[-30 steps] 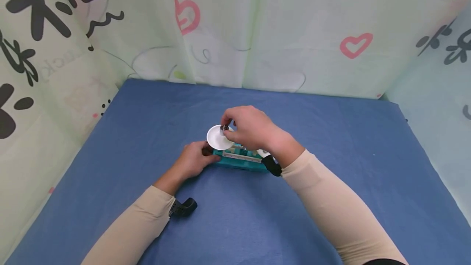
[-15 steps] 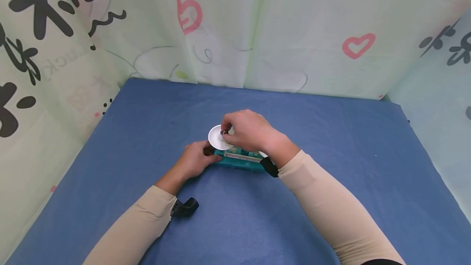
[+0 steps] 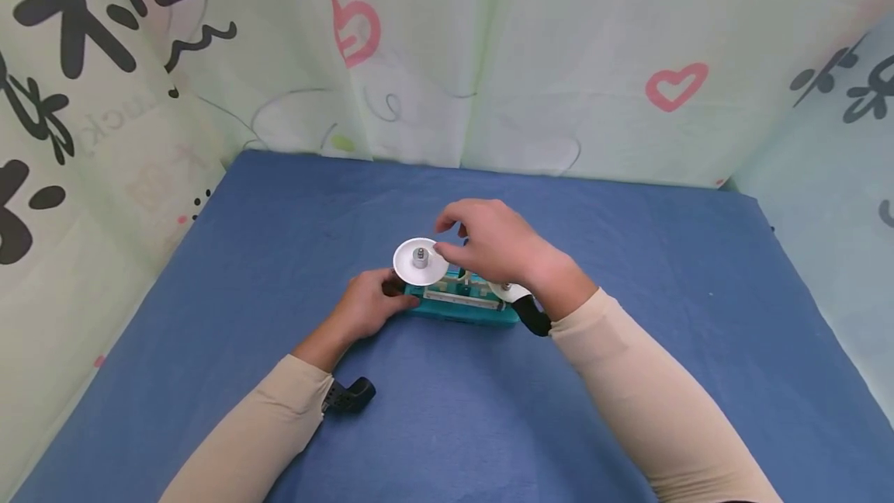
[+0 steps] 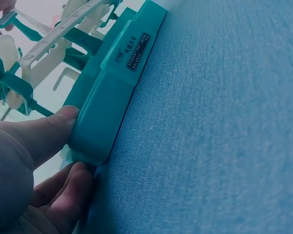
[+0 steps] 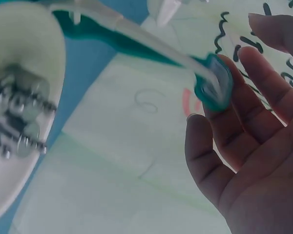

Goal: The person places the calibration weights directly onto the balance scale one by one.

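Note:
A teal student balance (image 3: pixel 461 310) stands on the blue cloth, its base lettered in the left wrist view. My left hand (image 3: pixel 366 305) grips the left end of the base, thumb (image 4: pixel 58 129) on top and fingers around the end. On the white left pan (image 3: pixel 403 268) a metal weight (image 3: pixel 420 258) stands upright. Just right of that pan hovers my right hand (image 3: pixel 503 243), fingers loosely bent and holding nothing. Several metal weights (image 5: pixel 19 112) lie in the white right pan (image 5: pixel 24 39), which my right wrist partly hides in the head view.
Blue cloth (image 3: pixel 628 293) covers the table around the balance. Printed curtains (image 3: pixel 531 60) hang along the back and both sides. Each wrist carries a black camera mount, the left one (image 3: pixel 352 394) low over the cloth.
My right hand has let go of the weight on the left pan and drawn back to the right, fingers opening. My left hand stays on the base.

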The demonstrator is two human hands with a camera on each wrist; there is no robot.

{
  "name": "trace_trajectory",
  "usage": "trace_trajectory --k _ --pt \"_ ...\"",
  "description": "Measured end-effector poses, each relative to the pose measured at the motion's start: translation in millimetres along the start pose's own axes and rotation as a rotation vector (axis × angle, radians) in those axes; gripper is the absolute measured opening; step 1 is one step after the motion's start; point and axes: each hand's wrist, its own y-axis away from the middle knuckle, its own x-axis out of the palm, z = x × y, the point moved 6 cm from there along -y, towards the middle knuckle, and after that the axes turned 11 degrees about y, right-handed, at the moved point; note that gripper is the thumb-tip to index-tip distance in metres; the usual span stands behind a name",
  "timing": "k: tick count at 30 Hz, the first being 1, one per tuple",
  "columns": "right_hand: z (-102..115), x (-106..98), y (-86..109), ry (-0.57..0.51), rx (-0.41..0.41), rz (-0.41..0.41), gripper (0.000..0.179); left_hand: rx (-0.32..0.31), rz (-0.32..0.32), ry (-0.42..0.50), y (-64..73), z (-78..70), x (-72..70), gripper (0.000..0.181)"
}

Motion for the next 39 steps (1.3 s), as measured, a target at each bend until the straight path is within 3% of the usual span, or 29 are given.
trace_trajectory --k 10,17,25,31,39 --pt "-17 -11 25.8 -0.050 0.050 -0.081 0.032 -0.016 0.003 0.002 -0.4 0.7 -1.9 0.032" --pt "-32 -6 44.2 -0.085 0.086 -0.159 0.036 -0.017 0.011 -0.028 -1.5 1.4 -3.8 0.033" --pt "-54 6 73.7 -0.105 0.178 -0.160 0.040 -0.005 0.037 -0.063 0.2 1.5 -5.6 0.037" --pt "-71 16 94.0 -0.062 0.256 -0.150 0.043 0.046 0.018 -0.190 5.9 -4.6 -10.5 0.043" --pt "-76 18 112.2 0.079 0.297 -0.152 0.060 0.106 -0.053 -0.392 24.0 -31.3 -28.6 0.076"
